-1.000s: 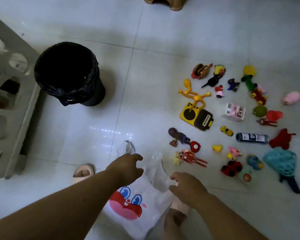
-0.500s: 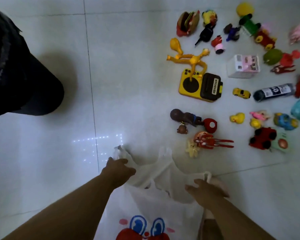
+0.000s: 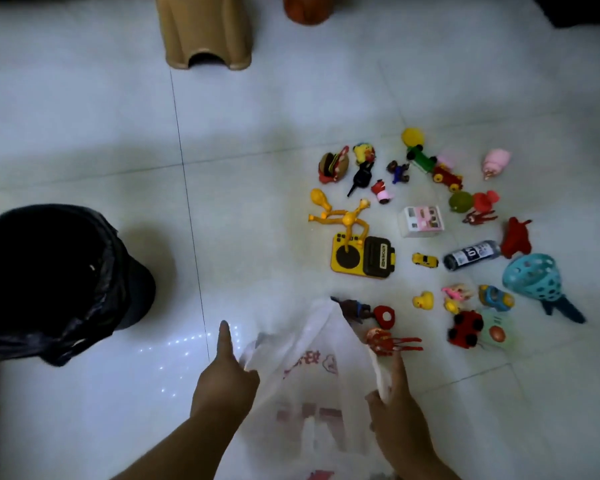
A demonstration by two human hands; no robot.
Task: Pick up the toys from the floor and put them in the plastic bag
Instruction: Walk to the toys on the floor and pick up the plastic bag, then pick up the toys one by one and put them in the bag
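Presently: thin white printed plastic bag [image 3: 312, 386] held at mouth. Left hand [image 3: 222, 386] pinches rim, forefinger straight; right hand [image 3: 395, 410] closed on opposite handle. Small coloured plastic toys [image 3: 420, 237] on white tile floor [image 3: 257, 209], beyond right grip.
Risk: limp film sags shut, toys miss.
Room: black-lined bin [image 3: 49, 282] off left grip; tile between bare.

single head cam, looks steeply down at floor [image 3: 84, 140], close above both hands; no second view to overlap
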